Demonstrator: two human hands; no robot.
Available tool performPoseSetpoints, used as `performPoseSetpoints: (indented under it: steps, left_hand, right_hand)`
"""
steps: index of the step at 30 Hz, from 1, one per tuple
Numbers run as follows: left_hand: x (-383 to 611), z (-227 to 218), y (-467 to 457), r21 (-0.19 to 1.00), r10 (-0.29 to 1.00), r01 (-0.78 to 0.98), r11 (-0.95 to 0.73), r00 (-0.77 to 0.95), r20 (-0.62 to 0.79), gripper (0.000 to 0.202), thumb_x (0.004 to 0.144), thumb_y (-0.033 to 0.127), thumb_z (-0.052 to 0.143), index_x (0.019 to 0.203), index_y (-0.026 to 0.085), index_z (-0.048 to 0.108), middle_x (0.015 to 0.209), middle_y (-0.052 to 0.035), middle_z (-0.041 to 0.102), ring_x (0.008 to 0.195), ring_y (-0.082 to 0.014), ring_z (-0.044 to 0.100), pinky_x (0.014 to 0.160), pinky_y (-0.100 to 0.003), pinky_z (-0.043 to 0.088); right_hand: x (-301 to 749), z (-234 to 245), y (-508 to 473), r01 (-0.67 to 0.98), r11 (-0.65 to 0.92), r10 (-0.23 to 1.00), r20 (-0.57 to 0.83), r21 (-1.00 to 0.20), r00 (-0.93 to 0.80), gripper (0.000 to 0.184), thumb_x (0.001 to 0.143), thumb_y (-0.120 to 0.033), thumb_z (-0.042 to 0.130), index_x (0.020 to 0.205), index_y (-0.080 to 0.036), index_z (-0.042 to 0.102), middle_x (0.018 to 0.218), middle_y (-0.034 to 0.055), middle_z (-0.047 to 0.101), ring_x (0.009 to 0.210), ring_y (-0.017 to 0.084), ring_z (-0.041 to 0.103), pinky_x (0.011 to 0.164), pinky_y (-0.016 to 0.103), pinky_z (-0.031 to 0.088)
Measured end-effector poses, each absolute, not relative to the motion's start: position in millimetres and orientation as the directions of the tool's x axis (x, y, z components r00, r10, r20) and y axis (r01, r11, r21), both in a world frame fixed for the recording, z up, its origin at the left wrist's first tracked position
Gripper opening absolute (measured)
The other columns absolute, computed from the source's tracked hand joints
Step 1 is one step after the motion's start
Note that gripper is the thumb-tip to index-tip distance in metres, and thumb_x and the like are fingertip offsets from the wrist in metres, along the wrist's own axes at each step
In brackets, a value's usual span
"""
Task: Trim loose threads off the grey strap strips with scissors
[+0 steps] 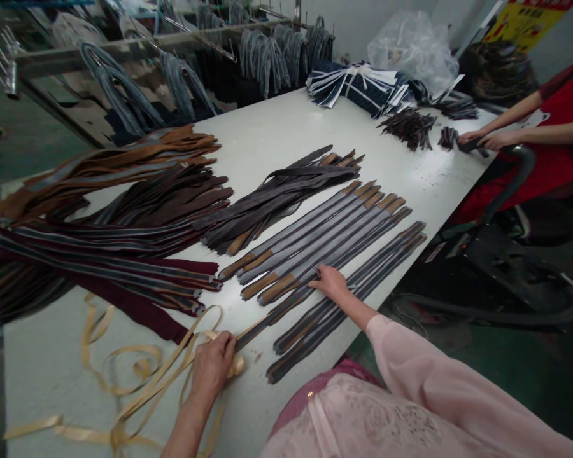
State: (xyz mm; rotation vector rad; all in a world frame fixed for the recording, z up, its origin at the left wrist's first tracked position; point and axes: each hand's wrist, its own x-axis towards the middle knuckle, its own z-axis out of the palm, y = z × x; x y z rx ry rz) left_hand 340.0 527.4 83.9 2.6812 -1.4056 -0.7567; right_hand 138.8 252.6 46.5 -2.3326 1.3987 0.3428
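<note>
My left hand (211, 366) is closed around the near end of a narrow dark grey fabric strip (286, 310), at the table's front. Beside those fingers, loops of yellow tape (143, 366) curl over the tabletop; a bit of it shows under the hand. My right hand (332, 284) is bent over the same strip further along, thumb and fingers pinched together. A small dark bit shows at its fingertips, too small to name. Grey strips with brown ends (315, 238) lie side by side just beyond. Closer to me rest more dark strips (315, 331).
Piles of brown and maroon strips (124, 210) cover the table's left. A crossed dark bundle (281, 197) lies mid-table. At the back are tied denim pieces (358, 86) and a plastic bag (413, 54). A co-worker's hands (487, 138) hold dark pieces at right. Racks (138, 44) stand behind.
</note>
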Motion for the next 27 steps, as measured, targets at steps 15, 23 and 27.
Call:
performPoseSetpoints:
  steps: [15,23,27]
  left_hand:
    - [330.5,91.5,544.0,0.053,-0.751,-0.786,-0.616,0.566,-0.341,0.026,0.083,0.029,0.031,0.078,0.020,0.056,0.088,-0.0052,0.054,0.080,-0.0177,0.053,0.065,-0.029,0.035]
    - [345.0,77.9,576.5,0.190,-0.779,-0.757,-0.626,0.596,-0.194,0.024,0.084,0.030,0.031,0.072,0.020,0.050,0.085,-0.0043,0.049,0.082,-0.0159,0.050,0.070,-0.026,0.039]
    - [351.4,77.7,587.7,0.257,-0.771,-0.728,-0.635,0.614,-0.166,0.021,0.083,0.030,0.033,0.073,0.021,0.049,0.085,-0.0030,0.048,0.082,-0.0162,0.049,0.070,-0.026,0.039]
  right_hand:
    - [187.0,38.9,332.9,-0.777,-0.508,-0.646,-0.432,-0.373,0.629,0.021,0.073,-0.040,0.056,0.086,-0.023,0.058,0.086,0.0016,0.065,0.086,0.018,0.058,0.065,0.024,0.037]
    - [187.9,41.2,344.1,-0.794,-0.519,-0.686,-0.400,-0.318,0.608,0.036,0.068,-0.053,0.058,0.086,-0.022,0.054,0.088,0.0028,0.062,0.085,0.019,0.057,0.065,0.026,0.038]
    - [188.5,42.1,353.6,-0.794,-0.529,-0.698,-0.378,-0.300,0.608,0.043,0.066,-0.058,0.056,0.089,-0.022,0.051,0.091,0.0035,0.059,0.086,0.020,0.056,0.067,0.028,0.038]
